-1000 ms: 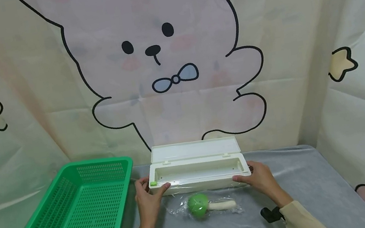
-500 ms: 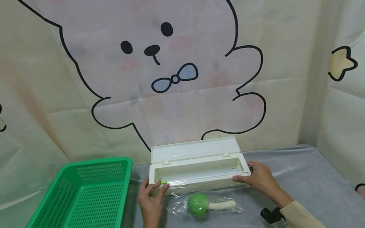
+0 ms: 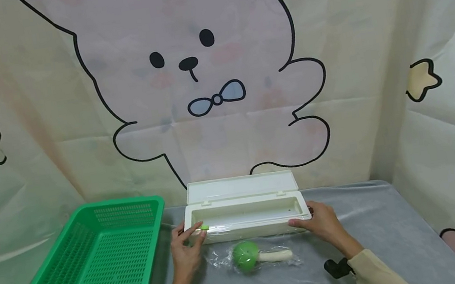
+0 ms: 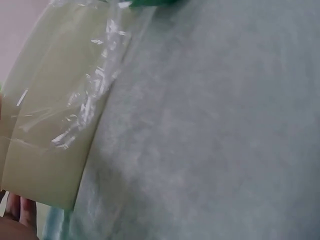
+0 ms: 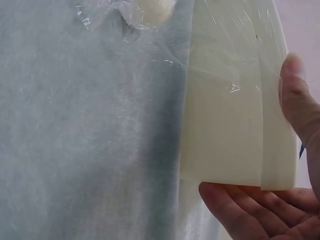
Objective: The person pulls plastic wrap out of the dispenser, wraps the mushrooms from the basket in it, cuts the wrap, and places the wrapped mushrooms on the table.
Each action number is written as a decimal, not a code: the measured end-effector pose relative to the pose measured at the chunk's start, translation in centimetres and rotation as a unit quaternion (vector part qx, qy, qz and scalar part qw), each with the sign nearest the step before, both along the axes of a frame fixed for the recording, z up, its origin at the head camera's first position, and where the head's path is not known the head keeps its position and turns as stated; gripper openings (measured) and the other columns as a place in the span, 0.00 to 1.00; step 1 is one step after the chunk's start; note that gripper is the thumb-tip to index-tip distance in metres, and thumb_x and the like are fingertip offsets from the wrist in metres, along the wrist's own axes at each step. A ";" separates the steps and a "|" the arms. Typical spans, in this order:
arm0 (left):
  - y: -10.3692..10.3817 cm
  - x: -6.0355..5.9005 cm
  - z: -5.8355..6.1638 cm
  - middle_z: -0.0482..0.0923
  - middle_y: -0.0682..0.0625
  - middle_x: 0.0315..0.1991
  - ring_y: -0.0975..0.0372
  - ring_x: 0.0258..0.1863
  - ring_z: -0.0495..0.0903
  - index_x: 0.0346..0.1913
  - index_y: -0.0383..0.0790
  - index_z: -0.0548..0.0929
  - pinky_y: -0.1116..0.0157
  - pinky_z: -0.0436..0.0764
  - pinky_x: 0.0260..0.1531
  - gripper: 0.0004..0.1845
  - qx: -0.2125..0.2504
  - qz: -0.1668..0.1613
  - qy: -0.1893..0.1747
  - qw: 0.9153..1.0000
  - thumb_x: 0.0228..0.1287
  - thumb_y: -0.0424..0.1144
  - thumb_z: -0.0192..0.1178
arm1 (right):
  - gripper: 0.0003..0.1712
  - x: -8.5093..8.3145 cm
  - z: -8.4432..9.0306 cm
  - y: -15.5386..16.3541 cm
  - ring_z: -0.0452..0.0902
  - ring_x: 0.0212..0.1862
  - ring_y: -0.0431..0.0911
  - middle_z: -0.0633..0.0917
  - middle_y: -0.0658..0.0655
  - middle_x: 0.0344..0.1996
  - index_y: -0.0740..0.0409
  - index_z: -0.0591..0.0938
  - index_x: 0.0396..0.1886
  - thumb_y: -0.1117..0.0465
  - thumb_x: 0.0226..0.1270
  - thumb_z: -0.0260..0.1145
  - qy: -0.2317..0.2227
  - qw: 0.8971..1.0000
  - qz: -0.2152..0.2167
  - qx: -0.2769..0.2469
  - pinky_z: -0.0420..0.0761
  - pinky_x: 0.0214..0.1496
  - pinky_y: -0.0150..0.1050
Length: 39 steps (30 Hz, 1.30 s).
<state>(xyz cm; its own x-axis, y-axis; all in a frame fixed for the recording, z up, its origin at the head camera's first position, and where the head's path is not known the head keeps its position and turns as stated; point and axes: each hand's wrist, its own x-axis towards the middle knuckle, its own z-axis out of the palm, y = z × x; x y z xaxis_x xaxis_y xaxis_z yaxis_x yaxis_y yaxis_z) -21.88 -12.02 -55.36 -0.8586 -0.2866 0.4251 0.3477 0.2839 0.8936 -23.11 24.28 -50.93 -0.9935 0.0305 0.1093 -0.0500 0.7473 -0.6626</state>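
A pale fabric backdrop printed with a large outlined cartoon animal and its blue bow hangs behind everything. Below it lies the surface, covered in soft, slightly fuzzy grey cloth. On its left side sits a long rectangular green basket of rigid plastic, its walls and floor pierced with a fine grid of holes.

At the middle stands a long, narrow cream plastic box, smooth and matte, with its hinged lid tipped up and back against the backdrop. A sheet of clear cling film comes off the box's front edge, wrinkled and glossy, and spreads down onto the cloth.

The right hand grips the box's right end: in the right wrist view the thumb lies along the top edge and the curled fingers wrap under the corner. The left hand is at the box's left front corner, thumb and forefinger pinching a small bright green slider that sits on the front rim.

Just in front of the box, between the two hands and touching neither, lies a toy mushroom with a round green cap and a short cream stem, under the crinkled film.
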 end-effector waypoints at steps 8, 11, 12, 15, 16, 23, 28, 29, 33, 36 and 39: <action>-1.7 -0.4 -0.2 0.72 0.32 0.61 0.45 0.57 0.74 0.73 0.26 0.65 0.65 0.76 0.54 0.40 0.003 -0.035 -0.068 0.997 0.61 0.30 0.72 | 0.38 -0.2 -0.2 -0.4 0.81 0.36 0.45 0.88 0.58 0.39 0.66 0.85 0.48 0.41 0.48 0.83 -0.009 1.000 0.000 -0.016 0.79 0.33 0.40; -1.9 -0.5 -0.2 0.68 0.31 0.68 0.44 0.64 0.72 0.73 0.25 0.64 0.66 0.73 0.61 0.39 0.023 -0.054 -0.076 0.995 0.62 0.28 0.71 | 0.39 -0.2 -0.2 -0.5 0.81 0.37 0.47 0.88 0.59 0.41 0.66 0.84 0.50 0.40 0.49 0.82 -0.017 1.000 0.003 -0.017 0.79 0.34 0.42; -1.9 -0.5 -0.2 0.67 0.31 0.70 0.43 0.66 0.71 0.73 0.25 0.64 0.65 0.72 0.63 0.39 0.029 -0.058 -0.078 0.995 0.62 0.28 0.71 | 0.41 -0.2 -0.1 -0.6 0.82 0.39 0.49 0.87 0.61 0.42 0.66 0.83 0.53 0.40 0.50 0.82 -0.018 1.000 0.003 -0.015 0.80 0.36 0.44; -1.7 -0.5 0.0 0.63 0.32 0.73 0.43 0.69 0.67 0.74 0.25 0.62 0.61 0.69 0.66 0.40 0.043 -0.068 -0.085 0.993 0.63 0.28 0.70 | 0.46 0.1 0.7 -1.0 0.79 0.49 0.58 0.83 0.67 0.51 0.69 0.78 0.61 0.41 0.52 0.81 -0.002 1.000 0.004 0.005 0.80 0.47 0.53; -1.6 -0.5 0.0 0.62 0.32 0.73 0.43 0.70 0.67 0.74 0.25 0.61 0.60 0.69 0.66 0.40 0.047 -0.071 -0.086 0.993 0.63 0.28 0.70 | 0.47 0.2 1.0 -1.4 0.77 0.53 0.62 0.81 0.69 0.53 0.70 0.77 0.63 0.43 0.53 0.81 0.015 1.000 0.006 0.012 0.79 0.51 0.57; -1.2 -0.4 0.2 0.62 0.33 0.74 0.44 0.71 0.65 0.76 0.28 0.60 0.68 0.67 0.65 0.40 0.079 -0.069 -0.099 0.990 0.64 0.26 0.68 | 0.17 0.3 3.0 -8.2 0.82 0.43 0.57 0.87 0.60 0.38 0.66 0.88 0.44 0.66 0.56 0.79 0.178 0.975 0.124 -0.038 0.82 0.46 0.51; -1.0 -0.4 0.2 0.59 0.34 0.75 0.43 0.72 0.63 0.78 0.30 0.57 0.52 0.64 0.70 0.40 0.071 -0.081 -0.107 0.988 0.68 0.28 0.65 | 0.08 -0.4 2.7 -14.3 0.84 0.38 0.47 0.88 0.54 0.35 0.64 0.89 0.41 0.65 0.64 0.74 0.124 0.966 0.206 -0.096 0.83 0.40 0.37; -1.0 -0.5 0.2 0.58 0.34 0.76 0.43 0.72 0.63 0.78 0.30 0.56 0.49 0.64 0.70 0.40 0.071 -0.086 -0.108 0.988 0.69 0.28 0.64 | 0.08 -0.7 2.5 -15.3 0.83 0.38 0.47 0.88 0.54 0.35 0.64 0.89 0.41 0.64 0.65 0.74 0.116 0.966 0.208 -0.097 0.83 0.41 0.37; -0.8 -0.4 0.1 0.58 0.34 0.76 0.43 0.71 0.64 0.79 0.31 0.54 0.44 0.64 0.68 0.39 0.068 -0.097 -0.109 0.987 0.71 0.29 0.62 | 0.09 -1.5 2.2 -18.3 0.83 0.39 0.47 0.88 0.56 0.37 0.64 0.90 0.41 0.61 0.68 0.72 0.090 0.967 0.212 -0.112 0.83 0.41 0.37; -0.9 -0.4 0.1 0.57 0.34 0.76 0.42 0.71 0.65 0.79 0.31 0.54 0.43 0.65 0.67 0.39 0.074 -0.096 -0.108 0.987 0.71 0.29 0.61 | 0.10 -2.1 2.1 -19.8 0.83 0.36 0.43 0.89 0.56 0.35 0.63 0.91 0.39 0.60 0.67 0.73 0.071 0.965 0.217 -0.126 0.83 0.37 0.35; -0.9 -0.4 0.0 0.57 0.35 0.77 0.43 0.71 0.64 0.79 0.33 0.54 0.43 0.64 0.68 0.39 0.084 -0.099 -0.113 0.985 0.72 0.29 0.61 | 0.10 -2.6 2.0 -20.8 0.83 0.31 0.39 0.90 0.54 0.31 0.62 0.91 0.36 0.58 0.67 0.73 0.053 0.966 0.217 -0.132 0.81 0.31 0.32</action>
